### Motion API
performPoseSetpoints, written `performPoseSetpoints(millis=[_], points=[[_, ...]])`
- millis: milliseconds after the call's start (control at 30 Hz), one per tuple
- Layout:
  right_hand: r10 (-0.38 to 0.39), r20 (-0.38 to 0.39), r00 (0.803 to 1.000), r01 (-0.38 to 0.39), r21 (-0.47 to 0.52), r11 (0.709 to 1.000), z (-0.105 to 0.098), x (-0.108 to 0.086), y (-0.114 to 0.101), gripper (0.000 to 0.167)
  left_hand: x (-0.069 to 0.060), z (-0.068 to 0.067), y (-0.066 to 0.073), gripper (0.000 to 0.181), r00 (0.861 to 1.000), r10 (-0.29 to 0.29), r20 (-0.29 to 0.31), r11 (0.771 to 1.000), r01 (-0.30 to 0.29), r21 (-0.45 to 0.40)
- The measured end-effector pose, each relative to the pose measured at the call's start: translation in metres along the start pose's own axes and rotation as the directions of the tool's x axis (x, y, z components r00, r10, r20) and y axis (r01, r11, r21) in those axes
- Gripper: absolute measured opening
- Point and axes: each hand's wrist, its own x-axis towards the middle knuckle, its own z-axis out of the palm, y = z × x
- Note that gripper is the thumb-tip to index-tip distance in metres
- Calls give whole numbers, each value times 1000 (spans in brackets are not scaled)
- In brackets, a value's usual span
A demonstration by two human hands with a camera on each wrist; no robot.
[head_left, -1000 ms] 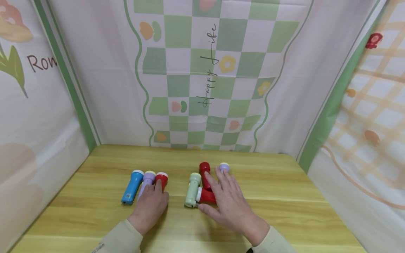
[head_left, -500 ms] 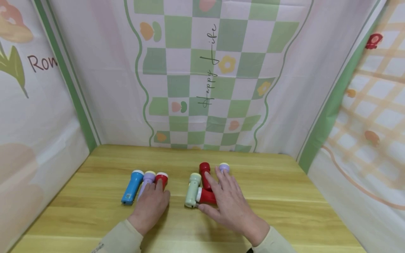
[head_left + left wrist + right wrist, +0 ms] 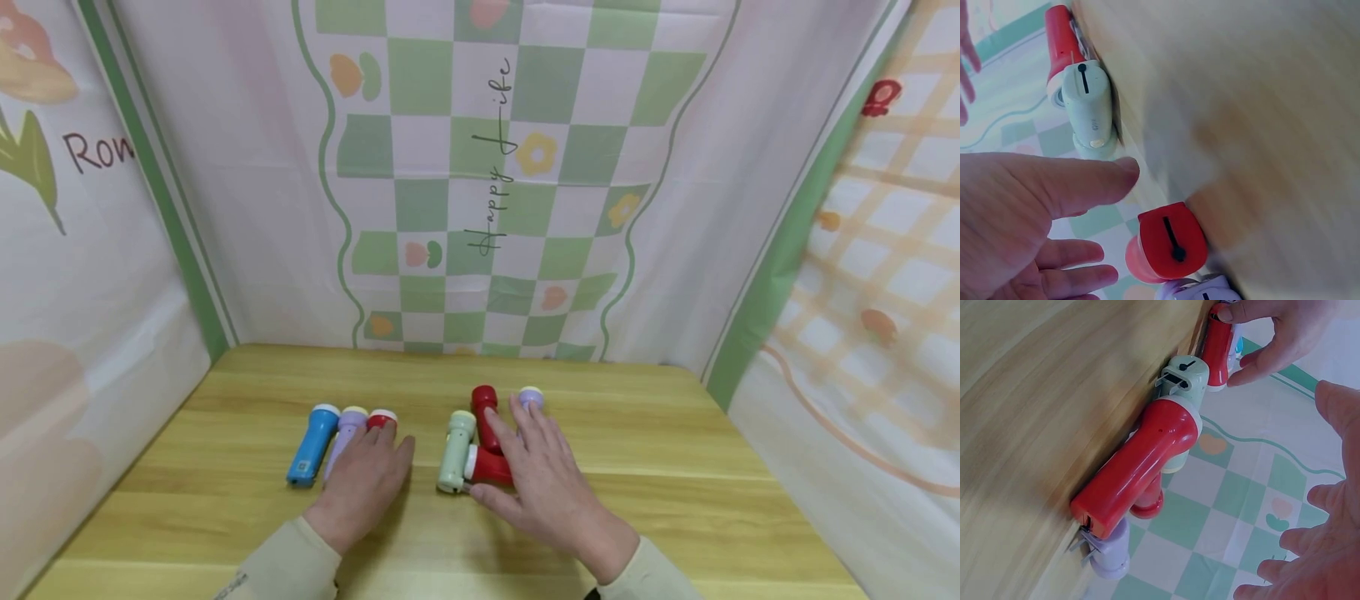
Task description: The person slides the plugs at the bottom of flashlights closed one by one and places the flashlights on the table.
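Note:
My left hand [image 3: 363, 483] is spread over the near part of a red flashlight [image 3: 382, 419] and a purple flashlight [image 3: 347, 429]; a blue one [image 3: 312, 446] lies left of them. In the left wrist view its thumb and fingers are straight, apart from the red flashlight's slotted end [image 3: 1174, 240]. My right hand [image 3: 547, 487], fingers extended, hovers over a second group. There a pale green flashlight [image 3: 456, 454], a red one [image 3: 486, 417], a crosswise red one with a white head [image 3: 491, 467], and a partly hidden purple one [image 3: 531, 396] lie close together.
Metal plug prongs stick out of the right-hand purple flashlight [image 3: 1107, 553] and the green flashlight [image 3: 1185, 374]. The wooden table [image 3: 660, 450] ends at a checked cloth backdrop [image 3: 480, 200]. Printed cloths [image 3: 862, 350] enclose both sides.
My left hand has turned slightly and shifted a little right, its thumb spreading away from the red flashlight. My right hand and the flashlights stay put.

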Motion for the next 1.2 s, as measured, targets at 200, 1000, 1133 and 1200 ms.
performPoseSetpoints(millis=[200, 1000, 1133, 1200], points=[[0, -8, 1000, 0, 1, 1000, 0, 0, 0, 92, 4, -6, 4, 33, 994, -30, 108, 996, 38, -77], [4, -2, 1000, -4, 0, 1000, -1, -1, 2, 92, 29, 4, 27, 88, 982, -19, 189, 927, 88, -366], [-3, -4, 1000, 3, -7, 1000, -1, -1, 3, 91, 32, 7, 31, 90, 978, -14, 210, 916, 97, -388], [-9, -11, 1000, 9, -13, 1000, -1, -1, 3, 91, 34, 8, 32, 90, 979, -10, 203, 913, 92, -398]])
